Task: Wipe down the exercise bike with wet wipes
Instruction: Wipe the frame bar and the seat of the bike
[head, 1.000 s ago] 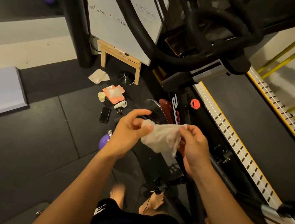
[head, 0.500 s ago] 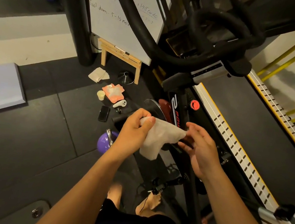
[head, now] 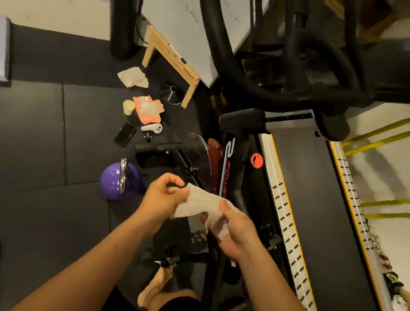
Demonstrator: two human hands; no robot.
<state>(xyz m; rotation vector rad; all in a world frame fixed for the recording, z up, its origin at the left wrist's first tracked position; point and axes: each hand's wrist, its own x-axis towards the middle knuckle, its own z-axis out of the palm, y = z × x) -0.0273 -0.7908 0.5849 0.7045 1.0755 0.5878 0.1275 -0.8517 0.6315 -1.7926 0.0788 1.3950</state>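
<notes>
A shiny purple kettlebell (head: 121, 180) sits on the floor. The left hand (head: 165, 197) pinches one end of the crumpled white wet wipe (head: 201, 205); the right hand (head: 234, 230) is closed on the other. The wipe's length stretches across between them, just above the black exercise bike frame (head: 228, 168), nearer the right hand.

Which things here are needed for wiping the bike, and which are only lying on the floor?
For the job:
- wet wipe, gripped by left hand and right hand
- exercise bike
- orange wipes pack

Lying about:
- purple kettlebell
- phone
- crumpled cloth
- small cup
- whiteboard
</notes>
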